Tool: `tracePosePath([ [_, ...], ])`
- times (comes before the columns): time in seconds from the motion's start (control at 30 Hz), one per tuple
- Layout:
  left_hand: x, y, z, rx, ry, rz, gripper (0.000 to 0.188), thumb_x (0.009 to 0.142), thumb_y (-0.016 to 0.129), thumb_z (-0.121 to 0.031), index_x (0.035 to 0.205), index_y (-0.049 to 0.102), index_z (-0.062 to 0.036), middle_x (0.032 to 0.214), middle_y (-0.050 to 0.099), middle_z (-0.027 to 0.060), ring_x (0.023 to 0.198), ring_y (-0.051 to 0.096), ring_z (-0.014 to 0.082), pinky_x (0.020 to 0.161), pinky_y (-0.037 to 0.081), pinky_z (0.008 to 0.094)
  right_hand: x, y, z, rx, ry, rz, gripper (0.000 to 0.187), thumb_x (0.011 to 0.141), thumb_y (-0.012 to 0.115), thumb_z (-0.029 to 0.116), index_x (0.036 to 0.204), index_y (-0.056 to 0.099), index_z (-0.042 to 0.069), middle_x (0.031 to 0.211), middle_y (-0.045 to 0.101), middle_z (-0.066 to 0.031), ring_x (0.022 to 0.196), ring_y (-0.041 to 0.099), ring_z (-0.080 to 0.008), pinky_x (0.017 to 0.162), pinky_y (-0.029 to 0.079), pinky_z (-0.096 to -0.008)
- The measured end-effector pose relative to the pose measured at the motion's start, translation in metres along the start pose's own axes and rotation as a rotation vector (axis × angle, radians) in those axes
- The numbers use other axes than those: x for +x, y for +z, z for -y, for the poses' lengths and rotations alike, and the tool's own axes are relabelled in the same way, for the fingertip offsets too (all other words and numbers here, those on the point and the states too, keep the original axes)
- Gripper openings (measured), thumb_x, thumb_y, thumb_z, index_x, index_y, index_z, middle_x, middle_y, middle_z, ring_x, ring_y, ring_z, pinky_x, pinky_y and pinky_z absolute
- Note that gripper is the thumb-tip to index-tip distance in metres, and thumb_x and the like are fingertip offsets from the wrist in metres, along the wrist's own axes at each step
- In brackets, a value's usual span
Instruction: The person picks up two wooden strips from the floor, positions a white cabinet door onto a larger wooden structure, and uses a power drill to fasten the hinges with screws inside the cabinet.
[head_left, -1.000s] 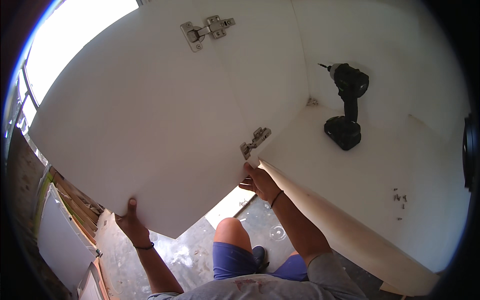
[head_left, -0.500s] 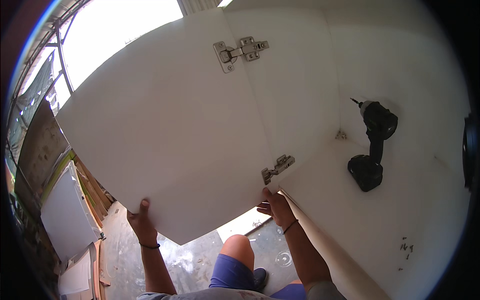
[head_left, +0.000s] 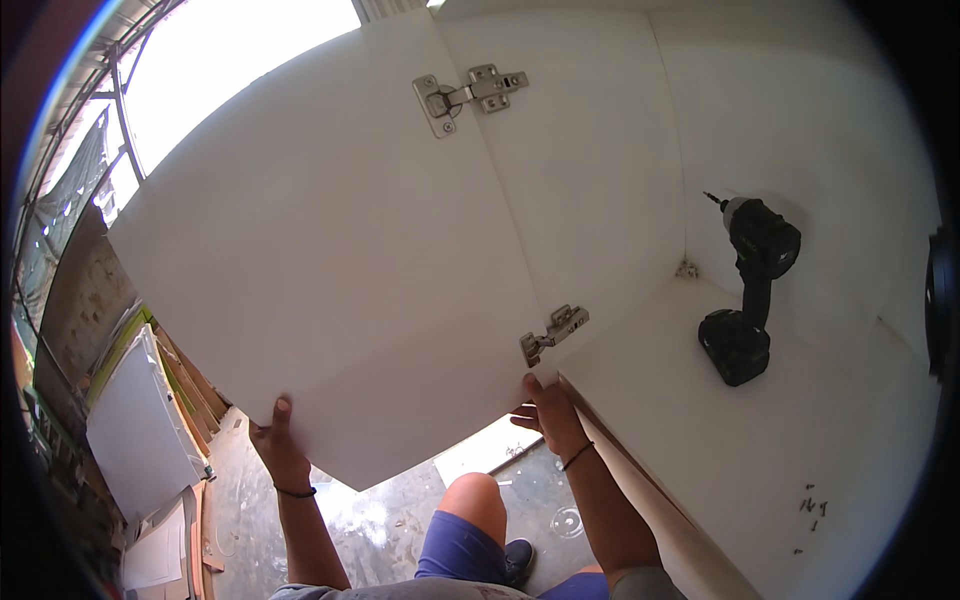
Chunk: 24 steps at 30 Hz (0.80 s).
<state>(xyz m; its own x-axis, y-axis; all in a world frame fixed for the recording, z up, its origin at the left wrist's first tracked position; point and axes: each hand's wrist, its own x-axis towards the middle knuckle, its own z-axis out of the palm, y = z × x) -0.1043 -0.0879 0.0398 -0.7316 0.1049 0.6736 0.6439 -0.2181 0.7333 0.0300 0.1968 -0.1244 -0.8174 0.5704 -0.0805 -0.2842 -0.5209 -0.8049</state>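
Note:
A large white cabinet door (head_left: 320, 260) stands open, joined to the white cabinet (head_left: 590, 150) by a metal upper hinge (head_left: 467, 93) and a metal lower hinge (head_left: 553, 334). My left hand (head_left: 282, 448) grips the door's lower outer edge, thumb on the inner face and the other fingers mostly hidden behind. Just below the lower hinge, my right hand (head_left: 552, 412) holds the door's bottom edge, thumb up against the inner face and fingers underneath. Both hands are closed on the door.
A dark cordless drill (head_left: 755, 280) with a bit fitted lies inside the cabinet. Several small screws (head_left: 812, 505) are scattered near it. White and brown boards (head_left: 145, 410) lean at the left. My knee (head_left: 470, 500) shows above the grey floor (head_left: 370, 530).
The view has shifted slightly, and the door with its upper hinge appears a little farther left. Both hands keep their hold on the door.

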Motion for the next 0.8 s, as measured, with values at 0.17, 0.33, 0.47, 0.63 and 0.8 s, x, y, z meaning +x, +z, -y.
tracePosePath([
  [0.17, 0.001, -0.006, 0.004, -0.018, -0.003, -0.002, 0.048, 0.076, 0.07, -0.032, 0.106, 0.053, 0.0021, 0.095, 0.06, 0.0075, 0.088, 0.057, 0.0173, 0.078, 0.047, 0.0298, -0.005, 0.009, -0.003, 0.018, -0.021, -0.007, 0.047, 0.086, 0.054, 0.044, 0.114, 0.047, 0.007, 0.099, 0.056, -0.0089, 0.083, 0.06, -0.0216, 0.072, 0.053, -0.0357],
  [0.33, 0.0, -0.004, 0.006, -0.009, -0.004, 0.003, 0.046, 0.077, 0.069, -0.03, 0.106, 0.053, 0.0015, 0.096, 0.06, 0.0068, 0.088, 0.057, 0.0169, 0.078, 0.047, 0.0302, -0.007, 0.0, -0.001, 0.032, 0.053, 0.011, 0.046, 0.087, 0.052, 0.045, 0.113, 0.047, 0.007, 0.099, 0.056, -0.0093, 0.083, 0.06, -0.0223, 0.074, 0.053, -0.0359],
  [0.47, 0.003, -0.004, 0.0, -0.037, -0.009, 0.017, 0.042, 0.079, 0.068, -0.027, 0.107, 0.054, 0.0007, 0.096, 0.059, 0.0062, 0.088, 0.057, 0.016, 0.077, 0.047, 0.0293, -0.004, 0.008, 0.001, 0.013, 0.076, 0.021, 0.045, 0.088, 0.05, 0.044, 0.112, 0.047, 0.006, 0.096, 0.057, -0.0091, 0.083, 0.061, -0.0222, 0.074, 0.053, -0.0358],
  [0.63, 0.004, 0.002, -0.004, -0.054, 0.012, 0.034, 0.041, 0.079, 0.067, -0.026, 0.108, 0.053, 0.0007, 0.098, 0.059, 0.0063, 0.088, 0.057, 0.0157, 0.077, 0.047, 0.0283, -0.005, 0.008, 0.008, -0.005, 0.071, 0.01, 0.044, 0.088, 0.049, 0.044, 0.11, 0.049, 0.006, 0.095, 0.059, -0.0085, 0.082, 0.061, -0.0213, 0.074, 0.053, -0.0355],
  [0.8, 0.007, 0.001, -0.004, -0.027, 0.007, -0.001, 0.044, 0.078, 0.068, -0.027, 0.108, 0.052, 0.0015, 0.099, 0.059, 0.0074, 0.089, 0.057, 0.017, 0.079, 0.047, 0.0293, -0.004, 0.006, 0.009, 0.013, 0.082, 0.024, 0.043, 0.088, 0.05, 0.044, 0.108, 0.051, 0.006, 0.094, 0.059, -0.0083, 0.081, 0.062, -0.021, 0.072, 0.053, -0.0349],
])
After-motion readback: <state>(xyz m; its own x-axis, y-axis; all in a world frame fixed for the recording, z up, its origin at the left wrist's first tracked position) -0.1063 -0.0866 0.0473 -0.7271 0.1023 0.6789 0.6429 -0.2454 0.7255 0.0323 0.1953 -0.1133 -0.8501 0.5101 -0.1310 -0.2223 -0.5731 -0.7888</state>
